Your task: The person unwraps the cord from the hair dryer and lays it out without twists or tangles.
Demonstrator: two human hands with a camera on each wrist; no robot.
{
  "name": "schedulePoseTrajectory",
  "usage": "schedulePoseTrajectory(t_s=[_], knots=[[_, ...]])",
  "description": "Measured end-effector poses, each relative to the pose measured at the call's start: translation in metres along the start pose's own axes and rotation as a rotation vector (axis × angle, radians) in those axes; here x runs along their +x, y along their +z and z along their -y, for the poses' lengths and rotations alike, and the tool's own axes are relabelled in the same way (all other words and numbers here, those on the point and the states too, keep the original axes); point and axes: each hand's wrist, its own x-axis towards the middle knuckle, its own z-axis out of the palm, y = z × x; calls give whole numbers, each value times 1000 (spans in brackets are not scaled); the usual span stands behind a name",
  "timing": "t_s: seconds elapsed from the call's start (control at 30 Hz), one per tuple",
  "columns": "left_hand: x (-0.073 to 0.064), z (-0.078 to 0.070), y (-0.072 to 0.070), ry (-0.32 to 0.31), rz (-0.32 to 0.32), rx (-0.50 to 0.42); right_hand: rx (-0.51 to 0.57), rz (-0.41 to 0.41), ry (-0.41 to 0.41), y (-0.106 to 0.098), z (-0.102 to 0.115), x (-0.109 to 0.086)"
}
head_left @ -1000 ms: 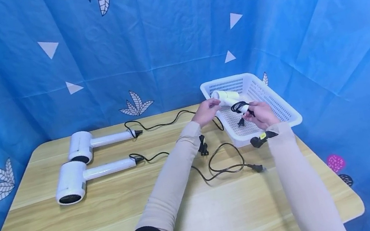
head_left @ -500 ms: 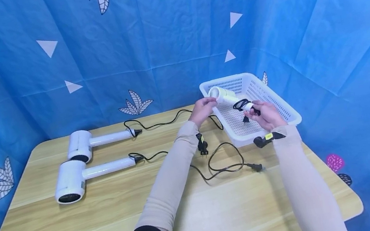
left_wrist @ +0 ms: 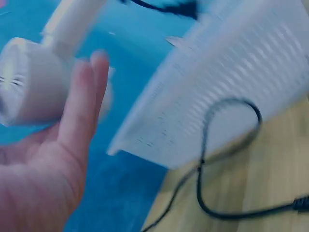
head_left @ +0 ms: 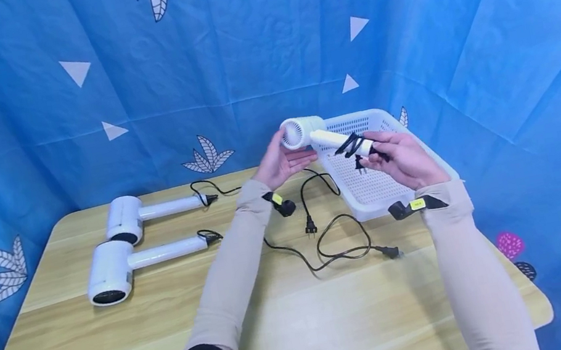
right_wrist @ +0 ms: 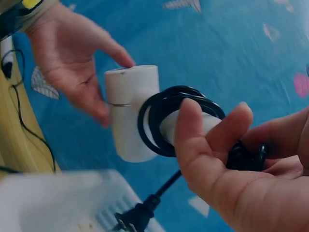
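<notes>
A white hair dryer (head_left: 306, 130) is held up over the left part of a white plastic basket (head_left: 376, 208). My right hand (head_left: 404, 159) grips the end of its handle, where the black cord (right_wrist: 181, 92) is wound in loops. The cord's plug (right_wrist: 136, 216) dangles below. At the dryer's head is my left hand (head_left: 281, 164); its thumb touches the rim and its fingers extend straight beside and under the barrel. In the left wrist view that hand (left_wrist: 58, 164) partly covers the barrel, and the picture is blurred.
On the table's left lie two white hair dryers, one farther back (head_left: 123, 220) and one nearer (head_left: 110, 272), cords trailing right. Near the basket rest a plug (head_left: 311, 226) and another plug (head_left: 389, 252). A blue patterned curtain (head_left: 258, 47) hangs behind the table.
The hair dryer has risen out of the basket and shifted left with my right hand on its handle. My left hand has moved left with it and its fingers have straightened.
</notes>
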Motion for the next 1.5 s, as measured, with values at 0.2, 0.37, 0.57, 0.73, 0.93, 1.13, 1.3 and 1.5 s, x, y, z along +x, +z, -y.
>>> schedulePoseTrajectory(t_s=[0.2,0.37,0.57,0.73,0.93,1.13,1.3,1.5], knots=[[-62,-30,-48,-100,82,-239,-114,135,17,34,-9,5],[-108,-37,-74,-147,30,-143,-170,264,23,56,-28,8],[-167,-26,-102,-113,-47,-94,-103,488,-16,83,-61,13],[-202,-17,-121,-60,-49,-98,51,535,43,104,-99,22],[-232,-18,-135,32,-96,-62,-167,355,9,144,-150,36],[-245,-21,-136,63,-233,-20,-560,393,-119,176,-176,37],[-246,-24,-140,115,-343,83,-674,430,-154,191,-179,25],[-250,-26,-149,147,-438,101,-716,417,-165,203,-171,12]])
